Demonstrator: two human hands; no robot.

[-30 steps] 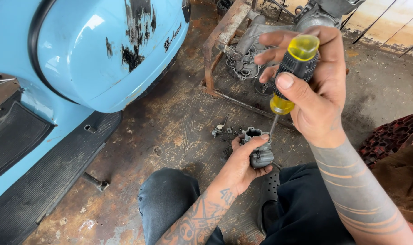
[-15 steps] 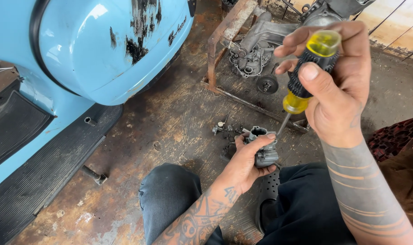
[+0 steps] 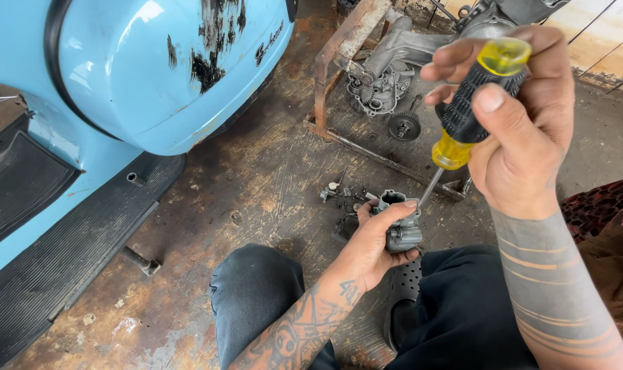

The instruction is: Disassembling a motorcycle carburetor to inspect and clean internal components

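Pale blue painted metal fills the left of the view: a scooter body (image 3: 154, 75) with scraped black patches, its ribbed black floor mat (image 3: 65, 253) running down toward the near left corner. Under everything lies a stained, rusty concrete floor (image 3: 256, 185). At the far middle a rusted steel frame (image 3: 339, 68) cradles a grey engine (image 3: 407, 55) with exposed gears. The person sits on the floor at the near side, dark trousers at the bottom of the view and a black perforated shoe (image 3: 404, 301) between the knees. The right hand (image 3: 524, 130), raised at the far right, is closed firmly around the black and yellow handle of a screwdriver (image 3: 472, 109), thumb pressed along the grip, the thin shaft angling down and left. The left hand (image 3: 373, 247), lower and nearer the middle, is wrapped around a small grey metal carburettor (image 3: 400, 223), fingers curled over its top, holding it just above the shoe. The screwdriver tip ends right beside the carburettor's upper edge; whether it is seated in a screw cannot be told. A few tiny loose parts (image 3: 339, 192) lie on the floor just beyond it. The work appears to be at the stage of driving or loosening a screw on the carburettor; the turn to come would call for a steady left hold and the tip kept square in its slot.
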